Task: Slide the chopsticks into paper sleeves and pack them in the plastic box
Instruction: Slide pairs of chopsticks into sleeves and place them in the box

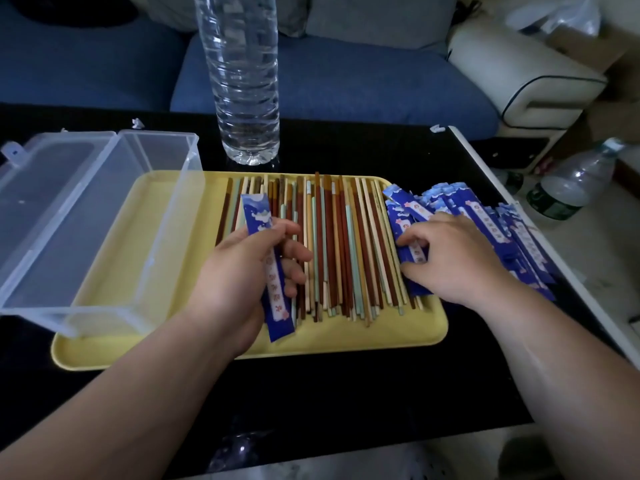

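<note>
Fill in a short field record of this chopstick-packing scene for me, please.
Left hand: grips one blue paper sleeve above the chopsticks
Right hand: pinches at the sleeve pile at the right of the yellow tray
Loose chopsticks: side by side on the tray
Plastic box: overlaps the tray's left end, lid open, nothing visible inside
Water bottle: upright behind the tray

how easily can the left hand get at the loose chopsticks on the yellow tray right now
Probably easily: the left hand hovers right over the loose brown, green and pale chopsticks on the yellow rectangular tray, nothing between. But its fingers grip a blue paper sleeve, so pinching one may be awkward.
</note>
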